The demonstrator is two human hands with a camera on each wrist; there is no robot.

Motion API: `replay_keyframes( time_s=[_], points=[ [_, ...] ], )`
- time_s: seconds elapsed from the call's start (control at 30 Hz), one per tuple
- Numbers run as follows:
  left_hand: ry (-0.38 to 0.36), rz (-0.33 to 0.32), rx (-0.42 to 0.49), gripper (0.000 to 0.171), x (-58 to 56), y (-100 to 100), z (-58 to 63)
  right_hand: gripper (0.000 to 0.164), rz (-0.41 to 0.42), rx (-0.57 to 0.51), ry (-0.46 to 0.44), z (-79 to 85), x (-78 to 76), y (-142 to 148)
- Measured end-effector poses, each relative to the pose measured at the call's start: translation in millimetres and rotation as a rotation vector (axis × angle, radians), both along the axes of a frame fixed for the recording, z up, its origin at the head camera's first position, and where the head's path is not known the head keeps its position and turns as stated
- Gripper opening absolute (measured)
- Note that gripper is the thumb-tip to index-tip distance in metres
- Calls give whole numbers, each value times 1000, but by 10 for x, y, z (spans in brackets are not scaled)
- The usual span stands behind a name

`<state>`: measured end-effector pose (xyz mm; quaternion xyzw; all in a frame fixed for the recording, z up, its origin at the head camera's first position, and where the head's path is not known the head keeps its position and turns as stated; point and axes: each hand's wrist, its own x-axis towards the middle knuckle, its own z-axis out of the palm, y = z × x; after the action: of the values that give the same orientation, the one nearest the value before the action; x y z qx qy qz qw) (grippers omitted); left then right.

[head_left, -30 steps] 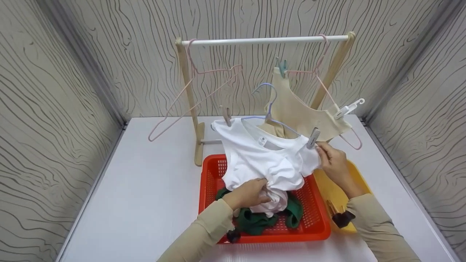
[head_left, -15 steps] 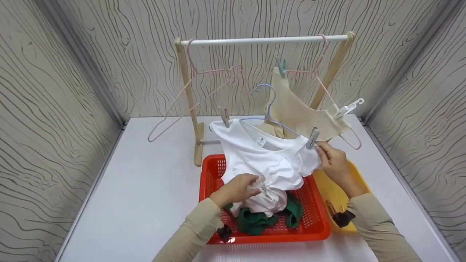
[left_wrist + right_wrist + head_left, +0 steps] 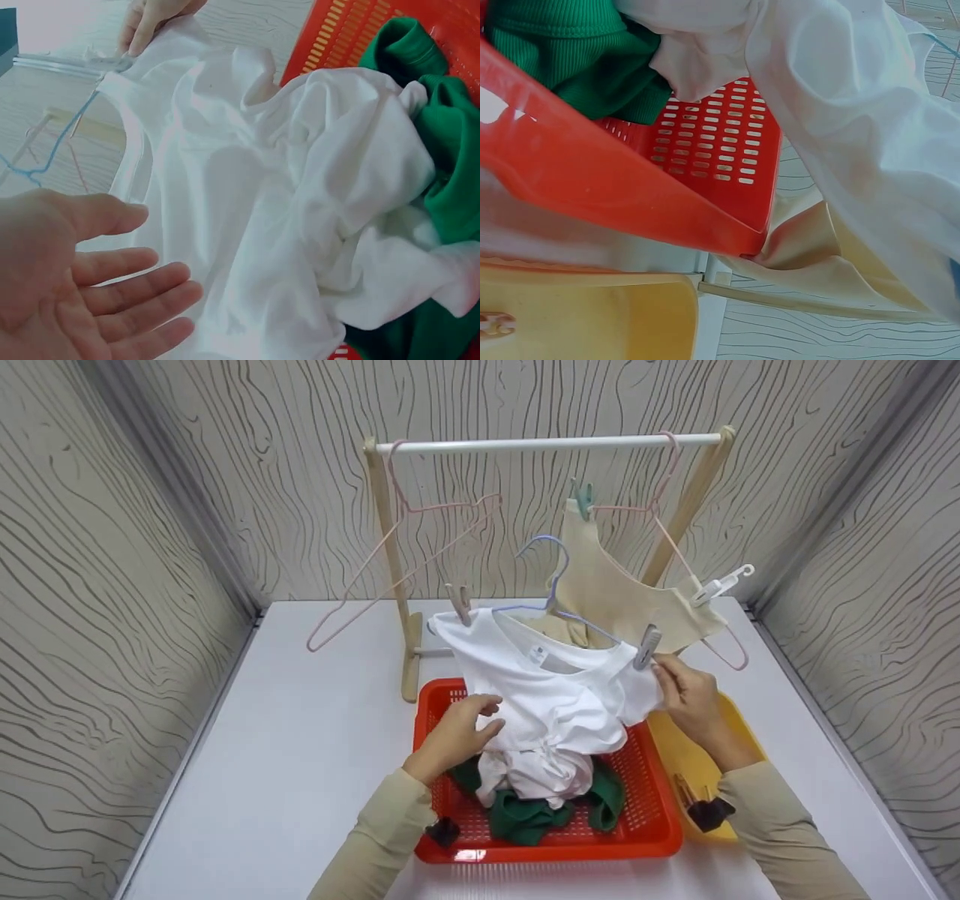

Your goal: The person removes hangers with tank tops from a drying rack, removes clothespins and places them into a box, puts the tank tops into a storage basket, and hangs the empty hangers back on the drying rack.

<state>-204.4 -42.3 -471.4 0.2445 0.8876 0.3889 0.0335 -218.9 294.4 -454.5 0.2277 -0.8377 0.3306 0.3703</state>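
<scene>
1. White table [image 3: 315, 750], supporting the rack and both containers.
2. Drying rack [image 3: 525, 445], with wooden legs and a white bar, standing at the rear.
3. Red basket [image 3: 585, 851], perforated, at the front; green cloth [image 3: 525, 819] lies inside.
4. White shirt [image 3: 536, 697], mounted on a purple hanger [image 3: 556, 583] and held above the basket; its lower part gathers in folds over the green cloth. The hanger's hook lies below the bar and apart from it.
5. Cream garment [image 3: 622, 574], suspended behind the shirt from the right-hand pink hanger [image 3: 675, 553].
6. Yellow bin [image 3: 679, 744], just right of the basket, partly hidden by the right forearm.
7. Left-hand pink hanger [image 3: 439, 505], bare, hooked on the bar.
8. Right hand [image 3: 690, 694], thumb and fingers pinching the shirt's edge just below a clothespin.
9. Left hand [image 3: 459, 731], fingers extended and parted, palm toward the shirt's left portion; contact cannot be determined.
10. Grey clothespins [image 3: 646, 646], one at each shirt shoulder.
</scene>
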Motion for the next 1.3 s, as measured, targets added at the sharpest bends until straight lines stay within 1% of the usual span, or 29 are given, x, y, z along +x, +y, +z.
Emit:
replay_keyframes(
  time_s=[0.07, 0.17, 0.27, 0.3, 0.33, 0.4, 0.47, 0.57, 0.67, 0.77, 0.9, 0.97, 1.03, 1.2, 1.3],
  points=[
    [34, 39, 31, 36, -2, -53, -1, 21, -1, 4, -8, 3, 9, 1],
    [120, 110, 78, 30, -20, -124, -22, 21, -6, 8, -22, 7, 23, -1],
    [228, 189, 109, 23, -54, -182, -51, 21, -11, 12, -39, 5, 36, 4],
    [254, 213, 121, 22, -65, -199, -56, 21, -11, 15, -41, 4, 40, 6],
    [263, 235, 131, 21, -74, -215, -58, 22, -11, 17, -42, 1, 42, 10],
    [259, 281, 150, 20, -87, -244, -52, 22, -6, 23, -42, -2, 46, 16],
    [230, 320, 172, 21, -98, -270, -36, 23, 1, 29, -42, -1, 50, 20],
    [206, 370, 195, 21, -115, -301, -7, 23, 15, 25, -50, 6, 57, 24],
    [208, 404, 208, 21, -135, -322, 14, 23, 31, 16, -59, 15, 63, 26],
    [236, 431, 216, 22, -160, -340, 32, 23, 52, 11, -55, 17, 63, 24],
    [308, 457, 209, 27, -217, -367, 53, 25, 81, 12, -40, 13, 56, 12],
    [329, 474, 202, 30, -245, -380, 63, 26, 92, 16, -42, 10, 57, 1],
    [338, 497, 206, 33, -272, -394, 72, 26, 103, 23, -53, 10, 63, -10],
    [341, 554, 233, 35, -316, -424, 104, 26, 104, 39, -66, 16, 79, -32],
    [337, 571, 230, 35, -344, -440, 122, 28, 110, 43, -57, 23, 78, -41]
  ],
)
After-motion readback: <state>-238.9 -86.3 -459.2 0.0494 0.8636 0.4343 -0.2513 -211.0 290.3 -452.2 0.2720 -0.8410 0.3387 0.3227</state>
